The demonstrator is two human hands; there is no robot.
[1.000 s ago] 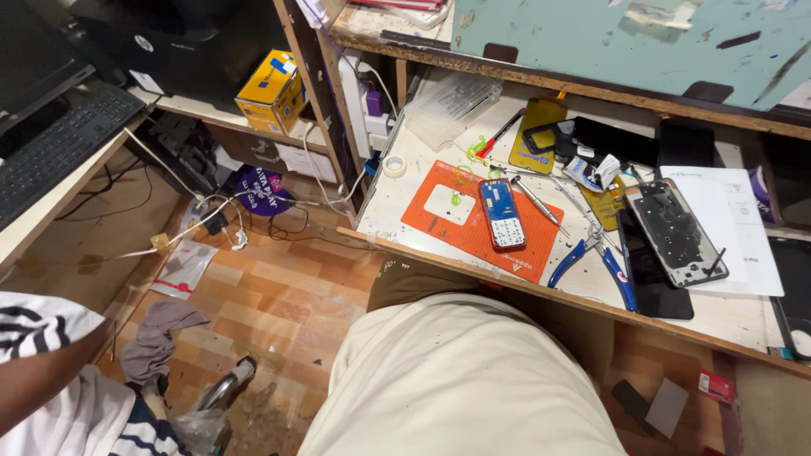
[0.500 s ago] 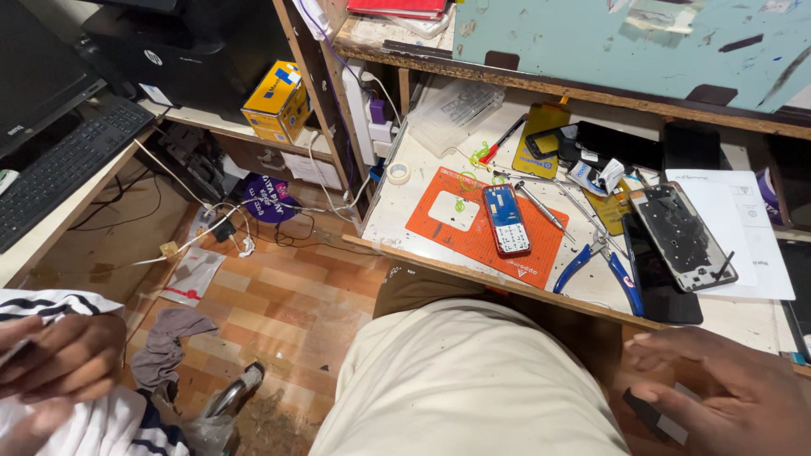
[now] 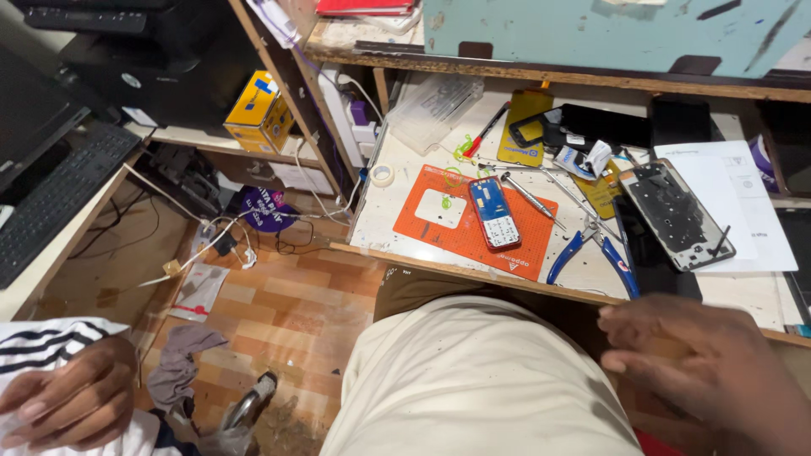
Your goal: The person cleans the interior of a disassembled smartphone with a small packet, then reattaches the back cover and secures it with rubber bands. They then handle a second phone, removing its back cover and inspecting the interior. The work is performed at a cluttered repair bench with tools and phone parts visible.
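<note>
Head view: right hand [image 3: 710, 367] near workbench edge [image 3: 473, 274].

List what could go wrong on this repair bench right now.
The blue-handled pliers lie near the bench's front edge, just ahead of the right hand; a careless reach might knock them off. The opened phone frame lies exposed among loose tools, so it could get scratched.
</note>
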